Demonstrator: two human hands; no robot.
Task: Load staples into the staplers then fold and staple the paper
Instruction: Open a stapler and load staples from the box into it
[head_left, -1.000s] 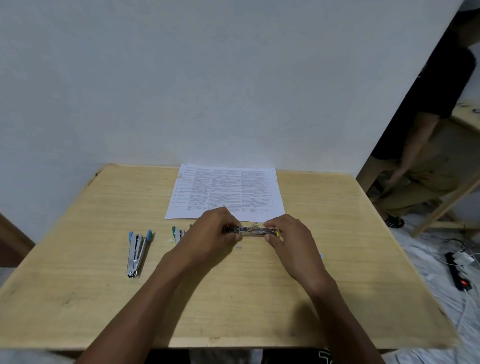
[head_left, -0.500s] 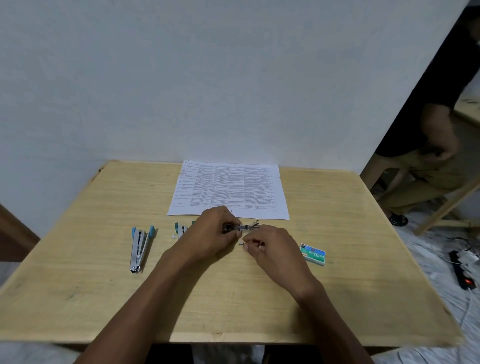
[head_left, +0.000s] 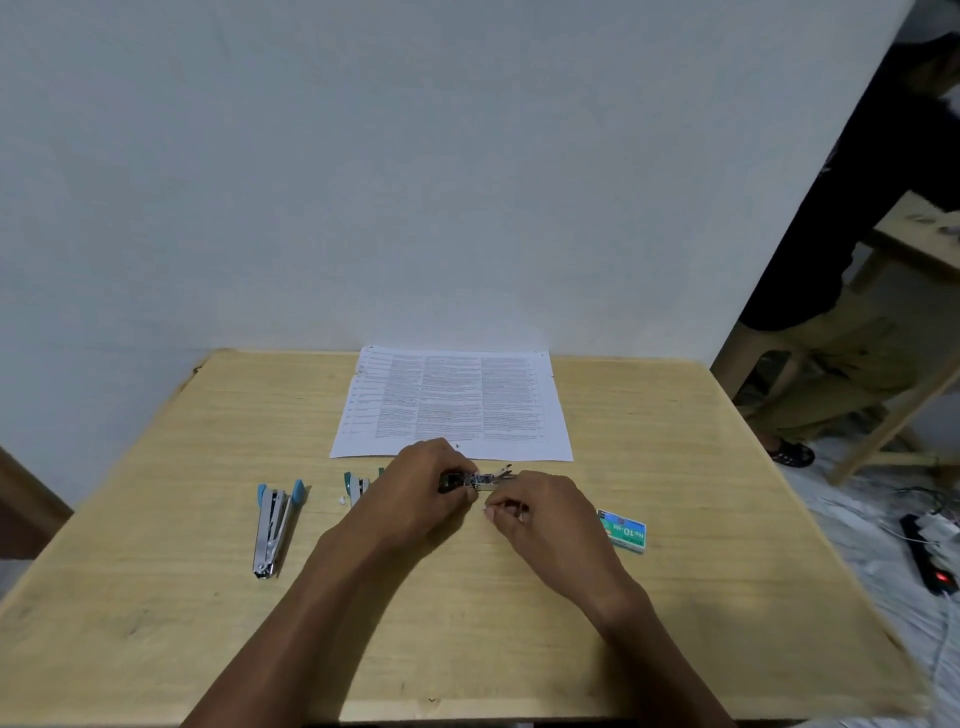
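The left hand (head_left: 423, 486) is wrapped round one end of a small shiny metal stapler (head_left: 480, 479), holding it just above the light wooden table (head_left: 701, 519), near the front edge of the white printed sheet of paper (head_left: 457, 405). The right hand (head_left: 535, 512) is just beside it with its fingertips squeezed together, but I cannot tell if they hold anything. A silver stapler with blue ends (head_left: 275, 525) lies open on the left, another blue stapler (head_left: 356, 486) peeks out behind the left hand, and a little green staple box (head_left: 623, 529) lies on the right.
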